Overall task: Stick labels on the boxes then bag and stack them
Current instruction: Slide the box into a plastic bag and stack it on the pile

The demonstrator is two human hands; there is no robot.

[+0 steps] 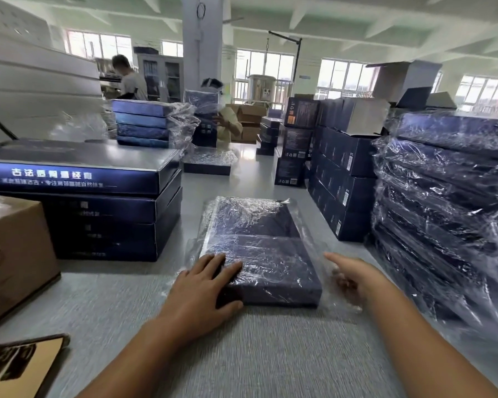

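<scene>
A flat dark blue box (259, 239) lies on the grey table (270, 354) in front of me, inside a clear plastic bag (308, 225) that wrinkles over its top. My left hand (210, 280) rests flat on the box's near left corner, thumb against the front edge. My right hand (357, 275) hovers just right of the box with the index finger pointing out, touching the loose bag film there. A tall stack of bagged blue boxes (449, 214) stands at the right. A stack of unbagged blue boxes (98, 202) stands at the left.
A brown carton (15, 259) sits at the left edge, with a cardboard flap (20, 366) near me. Small upright blue boxes (342, 179) are piled beyond the right stack. More bagged boxes (147, 124) stand further back. Two people (227, 116) work in the background.
</scene>
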